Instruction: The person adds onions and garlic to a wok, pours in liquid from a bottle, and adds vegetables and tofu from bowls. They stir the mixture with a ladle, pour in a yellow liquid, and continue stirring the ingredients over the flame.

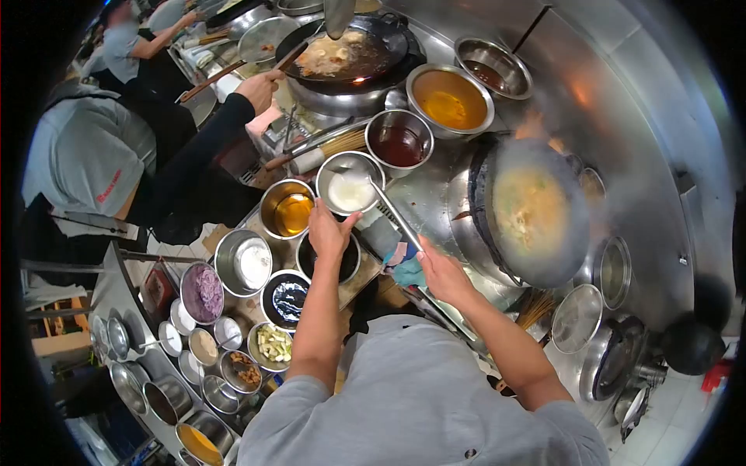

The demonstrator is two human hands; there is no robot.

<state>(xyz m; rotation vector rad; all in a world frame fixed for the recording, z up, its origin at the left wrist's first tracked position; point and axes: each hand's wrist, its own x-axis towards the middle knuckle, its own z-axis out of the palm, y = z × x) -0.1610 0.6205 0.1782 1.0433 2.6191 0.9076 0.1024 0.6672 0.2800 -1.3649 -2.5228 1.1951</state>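
Observation:
My right hand (447, 273) is wrapped round a long metal-handled cooking tool (398, 217). The tool slants up and left, its far end over a metal pot of white contents (347, 191); its head is not clearly seen. My left hand (329, 231) has its fingers stretched out and thumb apart, close to the near rim of that pot. Beside it stands a pot of yellow oil (293, 213), and under my left wrist is a pot of dark liquid (350, 260). To the right, a wok (571, 247) of food steams, with flame at its far edge.
A co-worker's hand (259, 92) at upper left grips a wooden handle near a second wok (392, 54) of bubbling food. Bowls of amber liquid (449, 101) and dark red sauce (399, 146) stand ahead. Several ingredient pots crowd the left, including chopped purple onion (205, 293).

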